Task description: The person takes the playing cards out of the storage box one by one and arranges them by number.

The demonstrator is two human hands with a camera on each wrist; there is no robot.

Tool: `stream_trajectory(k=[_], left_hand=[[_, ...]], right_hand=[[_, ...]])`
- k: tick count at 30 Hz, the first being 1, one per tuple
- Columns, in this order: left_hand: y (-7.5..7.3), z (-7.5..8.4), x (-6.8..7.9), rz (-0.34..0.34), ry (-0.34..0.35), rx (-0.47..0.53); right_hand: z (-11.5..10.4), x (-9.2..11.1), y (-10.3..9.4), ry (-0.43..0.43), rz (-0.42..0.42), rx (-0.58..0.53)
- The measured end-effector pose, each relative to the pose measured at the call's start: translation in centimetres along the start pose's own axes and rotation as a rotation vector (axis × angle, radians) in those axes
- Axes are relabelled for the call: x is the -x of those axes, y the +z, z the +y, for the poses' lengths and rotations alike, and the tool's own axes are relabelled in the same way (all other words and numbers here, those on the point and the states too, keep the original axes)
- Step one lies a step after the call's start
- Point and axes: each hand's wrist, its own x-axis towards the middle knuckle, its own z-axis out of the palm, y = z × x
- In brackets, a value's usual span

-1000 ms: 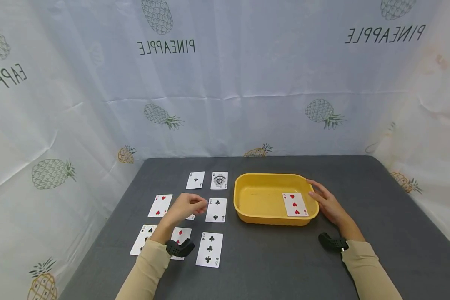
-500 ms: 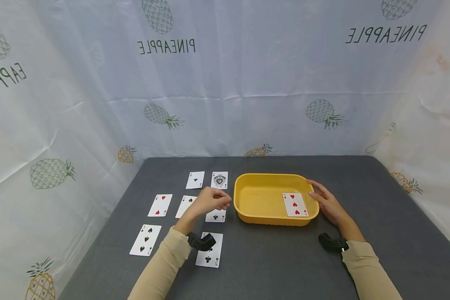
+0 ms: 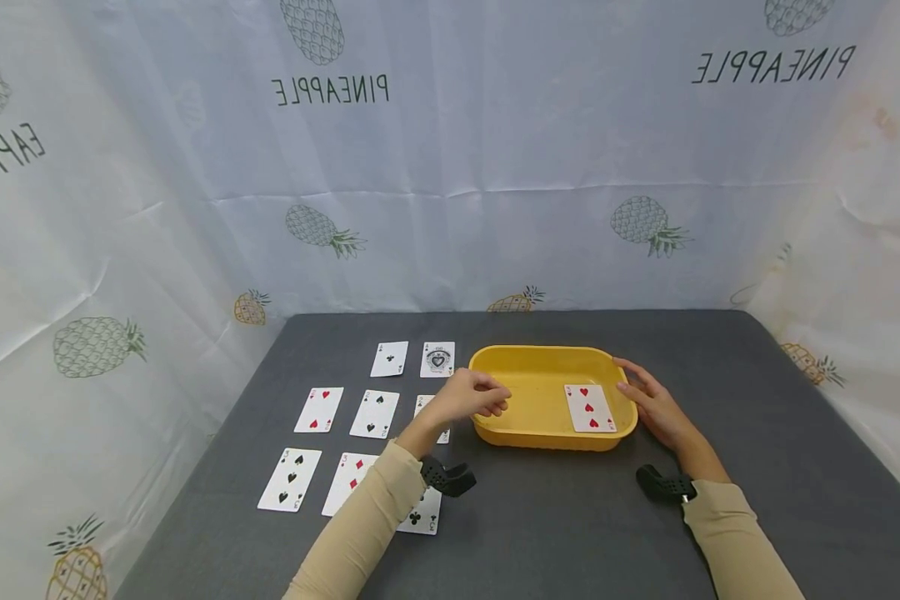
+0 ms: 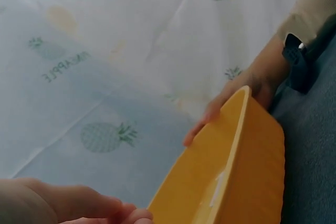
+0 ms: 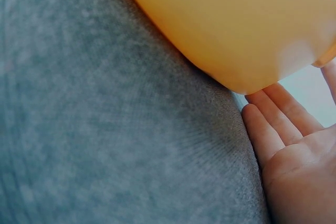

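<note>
Above the left rim of the yellow plastic tray (image 3: 525, 437) hovers my left hand (image 3: 467, 398), its fingers loosely curled. No card shows at its fingertips in the left wrist view. My right hand (image 3: 660, 414) holds the tray's right end, thumb over the rim and fingers outside against the wall. A three of hearts (image 3: 590, 408) lies face up inside the tray. Playing cards lie in rows left of it: two of hearts (image 3: 318, 410), two of spades (image 3: 374, 414), three of spades (image 3: 289, 480). My left arm partly covers the three of diamonds (image 3: 345, 479) and three of clubs (image 3: 421, 515).
An ace of clubs (image 3: 389, 359) and an ace of spades (image 3: 438, 360) lie at the back. A card (image 3: 421, 403) is half hidden behind my left hand. All rest on a dark grey table (image 3: 555, 525), with a pineapple-print curtain (image 3: 450, 150) behind.
My left hand has moved right, from over the cards to the tray's left rim, uncovering the two of spades. The right hand and the tray have stayed in place.
</note>
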Motion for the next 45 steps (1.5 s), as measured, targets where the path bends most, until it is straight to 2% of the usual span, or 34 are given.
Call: stream_trajectory(k=[6,14,19,26,33,40,45], left_hand=[[2.5,0.5,-1.7,-0.034,-0.048,0.099],[5.3,0.5,-4.8,-0.06,-0.219,0.316],[6.3,0.4,-6.1,-0.03,-0.329,0.421],[7.4,0.1,-7.1,0.027,-0.423,0.493],[8.6,0.0,-7.1,0.029,-0.443,0.641],[9.6,0.5,-7.5,0.058,-0.45,0.656],[10.3,0.5,-7.8,0.1,-0.445,0.669]], right_hand=[[0.1,0.0,0.0,-0.009,-0.005,0.002],[0.1,0.0,0.0,-0.005,0.0,-0.001],[0.0,-0.1,0.1,-0.02,-0.01,0.005],[0.1,-0.1,0.1,-0.025,-0.007,0.012],[0.0,0.0,0.0,-0.015,-0.005,0.009],[0.2,0.1,-0.2,-0.068,-0.031,-0.011],[0.2,0.0,-0.2,-0.055,-0.026,-0.005]])
